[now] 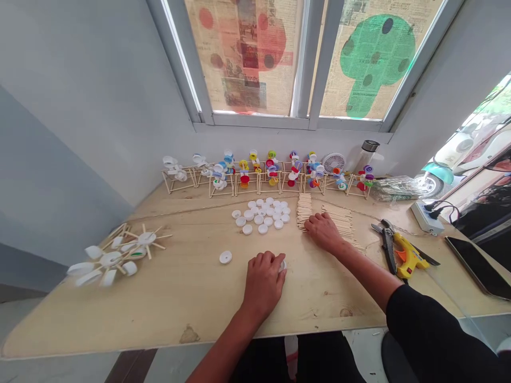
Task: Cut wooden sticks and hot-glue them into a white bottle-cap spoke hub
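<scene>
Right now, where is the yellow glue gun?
In the head view, the yellow glue gun lies on the right side of the table, beside the black pliers, between the right hand and the dark phone.

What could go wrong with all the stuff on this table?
The right hand rests on the sticks, so a nudge could scatter the neat pile. The yellow glue gun lies close to that arm; if hot, it might burn. The spoon wheels sit near the left edge of the table and could get knocked off.
</scene>
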`<state>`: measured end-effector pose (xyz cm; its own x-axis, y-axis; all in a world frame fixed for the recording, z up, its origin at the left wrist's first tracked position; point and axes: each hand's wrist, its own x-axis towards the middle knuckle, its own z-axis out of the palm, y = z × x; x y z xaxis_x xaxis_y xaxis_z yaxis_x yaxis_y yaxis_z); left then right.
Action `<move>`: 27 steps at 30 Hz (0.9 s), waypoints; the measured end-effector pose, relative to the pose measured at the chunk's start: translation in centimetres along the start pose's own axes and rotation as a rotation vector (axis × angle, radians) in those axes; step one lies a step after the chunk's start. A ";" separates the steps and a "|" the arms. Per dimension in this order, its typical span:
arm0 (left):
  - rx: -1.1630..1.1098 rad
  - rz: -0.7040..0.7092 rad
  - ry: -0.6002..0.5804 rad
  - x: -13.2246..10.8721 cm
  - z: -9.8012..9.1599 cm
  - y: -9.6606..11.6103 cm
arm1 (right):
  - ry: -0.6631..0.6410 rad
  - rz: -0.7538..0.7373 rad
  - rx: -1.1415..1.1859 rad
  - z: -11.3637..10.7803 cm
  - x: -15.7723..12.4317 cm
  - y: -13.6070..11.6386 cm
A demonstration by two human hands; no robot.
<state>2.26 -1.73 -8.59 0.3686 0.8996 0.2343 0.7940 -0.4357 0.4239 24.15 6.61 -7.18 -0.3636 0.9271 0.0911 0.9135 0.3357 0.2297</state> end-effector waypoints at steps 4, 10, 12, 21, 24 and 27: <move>0.077 0.015 -0.029 -0.3 0.5 0.1 | 0.009 -0.023 0.037 -0.6 -0.6 -1.0; 0.027 -0.010 -0.036 -0.4 0.7 0.0 | 0.028 -0.011 0.160 -1.3 -2.9 -3.9; -0.045 -0.030 -0.035 -0.3 0.5 -0.1 | 0.035 0.000 0.205 -1.5 -3.7 -4.7; -0.515 -0.148 0.128 -1.2 0.1 -2.0 | 0.062 0.021 0.423 -1.3 -5.5 -6.8; -0.357 -0.096 0.123 -1.6 0.6 -2.6 | 0.071 0.024 0.476 -1.2 -5.7 -7.5; -0.234 -0.075 0.120 -1.9 1.1 -3.0 | 0.084 0.028 0.517 -1.1 -5.9 -8.3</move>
<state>-0.34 -2.06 -11.25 0.2420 0.9256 0.2909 0.6784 -0.3758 0.6313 18.49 -1.84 -8.51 -0.3321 0.9273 0.1726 0.8859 0.3695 -0.2805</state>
